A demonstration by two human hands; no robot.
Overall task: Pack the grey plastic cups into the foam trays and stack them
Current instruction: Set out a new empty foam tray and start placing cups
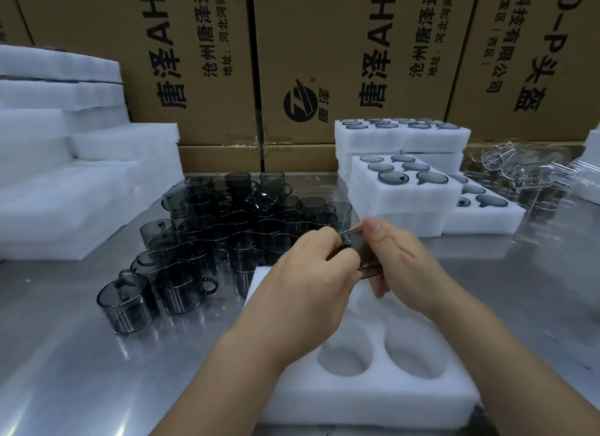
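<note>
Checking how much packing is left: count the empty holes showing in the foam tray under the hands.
2. One hole sits near-left in the foam tray, the other to its right. The left hand and right hand may hide more.

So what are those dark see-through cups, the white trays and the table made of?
The grey cups look like smoky clear plastic, glossy: you see through them and rims glint. The white tray looks like soft matte foam, with fuzzy cut holes. The table seems brushed metal, probably steel: it mirrors the lights.
</note>
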